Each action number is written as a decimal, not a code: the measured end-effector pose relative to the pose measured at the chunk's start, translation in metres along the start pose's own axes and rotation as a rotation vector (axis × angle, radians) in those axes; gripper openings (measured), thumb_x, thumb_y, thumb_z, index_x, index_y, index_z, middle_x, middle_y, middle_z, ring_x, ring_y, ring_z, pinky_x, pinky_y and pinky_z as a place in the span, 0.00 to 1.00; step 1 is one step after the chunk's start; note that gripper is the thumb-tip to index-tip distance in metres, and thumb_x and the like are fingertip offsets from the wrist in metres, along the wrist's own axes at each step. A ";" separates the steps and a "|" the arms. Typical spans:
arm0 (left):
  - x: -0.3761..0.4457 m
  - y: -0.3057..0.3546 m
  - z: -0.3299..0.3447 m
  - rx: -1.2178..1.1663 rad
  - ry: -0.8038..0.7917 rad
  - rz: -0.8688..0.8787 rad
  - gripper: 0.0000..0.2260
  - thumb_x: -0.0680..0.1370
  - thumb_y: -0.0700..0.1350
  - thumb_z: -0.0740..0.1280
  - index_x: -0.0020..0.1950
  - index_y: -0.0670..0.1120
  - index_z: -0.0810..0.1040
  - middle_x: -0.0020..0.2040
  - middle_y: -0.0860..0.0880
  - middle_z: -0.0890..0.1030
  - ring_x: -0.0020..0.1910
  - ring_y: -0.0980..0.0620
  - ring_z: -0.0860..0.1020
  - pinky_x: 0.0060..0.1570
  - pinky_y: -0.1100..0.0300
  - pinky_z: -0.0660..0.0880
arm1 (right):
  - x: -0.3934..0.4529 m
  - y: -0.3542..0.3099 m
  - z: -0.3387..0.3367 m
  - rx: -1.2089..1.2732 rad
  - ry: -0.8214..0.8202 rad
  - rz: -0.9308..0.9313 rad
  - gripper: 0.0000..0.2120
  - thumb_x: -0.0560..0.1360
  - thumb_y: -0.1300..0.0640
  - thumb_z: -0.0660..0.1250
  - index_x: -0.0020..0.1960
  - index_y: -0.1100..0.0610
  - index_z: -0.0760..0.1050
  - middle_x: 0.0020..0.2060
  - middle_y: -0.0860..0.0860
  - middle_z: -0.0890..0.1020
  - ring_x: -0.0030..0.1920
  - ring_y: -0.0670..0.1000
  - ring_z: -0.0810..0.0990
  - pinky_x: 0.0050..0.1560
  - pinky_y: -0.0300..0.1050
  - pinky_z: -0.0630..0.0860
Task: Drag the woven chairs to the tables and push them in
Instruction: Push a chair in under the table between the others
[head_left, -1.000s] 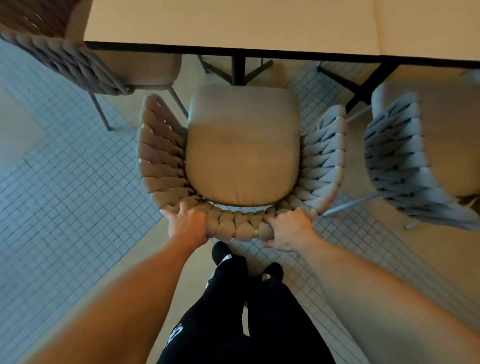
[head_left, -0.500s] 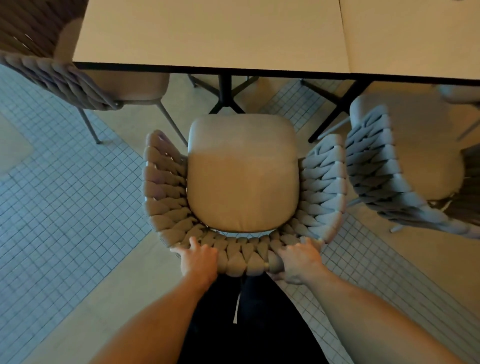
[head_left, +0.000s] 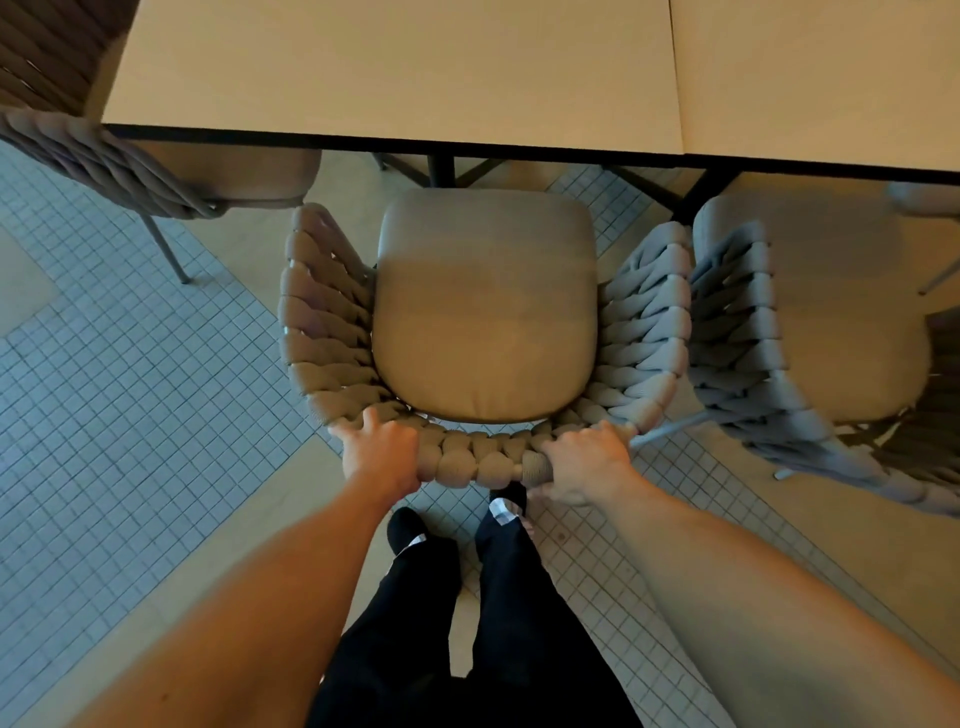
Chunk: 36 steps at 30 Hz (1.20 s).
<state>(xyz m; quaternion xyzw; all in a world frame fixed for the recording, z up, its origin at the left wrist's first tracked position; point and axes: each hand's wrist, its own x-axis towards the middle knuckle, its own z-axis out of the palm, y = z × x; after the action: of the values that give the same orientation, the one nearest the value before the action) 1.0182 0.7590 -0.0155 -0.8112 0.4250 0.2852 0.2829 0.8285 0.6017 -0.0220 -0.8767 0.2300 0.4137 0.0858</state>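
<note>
Both hands hold the top rail of the woven chair's (head_left: 488, 322) back. The left hand's (head_left: 382, 457) grip is closed on the rail left of its middle, fingers curled over the braided cord; the right hand's (head_left: 584, 467) grip is closed on the rail right of its middle, thumb tucked below the rail. The bare forearms run back from the chair toward the camera, and the person's black trousers (head_left: 467, 623) and dark shoes stand on the floor just behind the chair's back.

The chair faces the near edge of the table (head_left: 395, 67), its tan seat cushion (head_left: 485, 306) almost wholly out in front of that edge, the cushion's front just short of the tabletop. A dark table leg (head_left: 441, 169) stands past the cushion. A second woven chair (head_left: 810, 332) sits just beside it at the right, partly under a second table (head_left: 831, 73) that butts against the first. A third chair (head_left: 156, 161) stands near the table's near left corner. The floor (head_left: 130, 395) is small grey tiles with plain beige bands.
</note>
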 end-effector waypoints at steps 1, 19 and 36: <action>0.004 0.000 -0.003 -0.005 0.001 -0.002 0.18 0.74 0.55 0.69 0.63 0.54 0.78 0.59 0.50 0.79 0.66 0.42 0.65 0.64 0.30 0.65 | 0.002 0.003 -0.002 -0.004 0.007 -0.002 0.33 0.73 0.26 0.61 0.66 0.48 0.74 0.61 0.52 0.81 0.64 0.57 0.77 0.68 0.62 0.65; 0.030 -0.001 -0.028 -0.030 -0.007 -0.015 0.18 0.74 0.58 0.70 0.62 0.54 0.78 0.60 0.50 0.78 0.70 0.41 0.64 0.66 0.27 0.62 | 0.029 0.021 -0.023 -0.036 0.032 -0.021 0.34 0.73 0.24 0.60 0.65 0.49 0.74 0.58 0.52 0.82 0.62 0.57 0.78 0.68 0.64 0.65; 0.034 -0.015 -0.018 -0.161 0.035 0.008 0.15 0.76 0.53 0.70 0.62 0.54 0.79 0.61 0.50 0.77 0.72 0.43 0.61 0.70 0.24 0.54 | 0.030 0.010 -0.023 0.016 0.027 0.010 0.35 0.74 0.25 0.59 0.69 0.49 0.72 0.62 0.52 0.80 0.65 0.60 0.76 0.71 0.66 0.58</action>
<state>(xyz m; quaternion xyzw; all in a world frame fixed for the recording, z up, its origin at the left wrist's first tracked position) 1.0511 0.7356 -0.0238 -0.8344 0.4089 0.3054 0.2079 0.8559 0.5748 -0.0303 -0.8803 0.2390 0.4004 0.0873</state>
